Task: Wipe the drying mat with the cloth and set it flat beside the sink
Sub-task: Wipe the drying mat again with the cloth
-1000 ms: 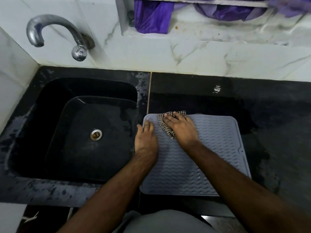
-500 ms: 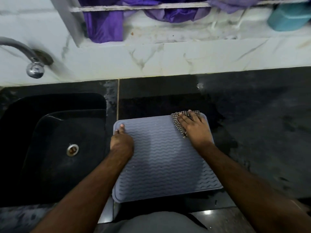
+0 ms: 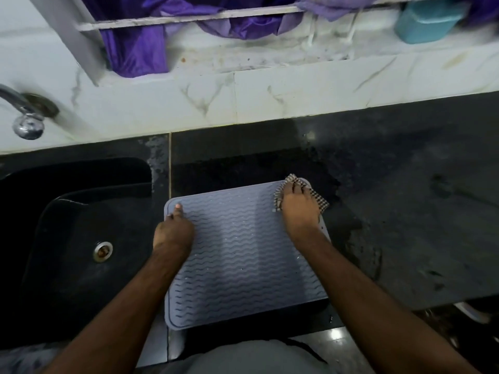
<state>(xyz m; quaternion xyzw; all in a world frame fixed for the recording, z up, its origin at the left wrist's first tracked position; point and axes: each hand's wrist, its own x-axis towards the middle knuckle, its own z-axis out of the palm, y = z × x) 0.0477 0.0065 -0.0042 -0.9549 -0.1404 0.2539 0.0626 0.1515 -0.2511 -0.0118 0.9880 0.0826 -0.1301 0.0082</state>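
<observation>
A grey drying mat (image 3: 243, 260) with a wavy ribbed pattern lies flat on the black counter (image 3: 405, 211), just right of the sink (image 3: 67, 265). My right hand (image 3: 298, 209) presses a small checked cloth (image 3: 320, 202) onto the mat's far right corner with straight, spread fingers. The cloth's edge hangs slightly past the mat onto the counter. My left hand (image 3: 172, 233) sits at the mat's far left edge with its fingers curled at that edge and one digit lying on top.
The black sink has a metal drain (image 3: 102, 251), and a chrome tap (image 3: 27, 122) sticks out of the marble wall at left. Purple fabric (image 3: 135, 49) and a teal container (image 3: 429, 20) sit on the ledge behind. The counter's front edge runs close to the mat's near side.
My right hand has slid the cloth from the mat's far left corner along the far edge to the far right corner. My left hand changed from lying flat to curled at the left edge.
</observation>
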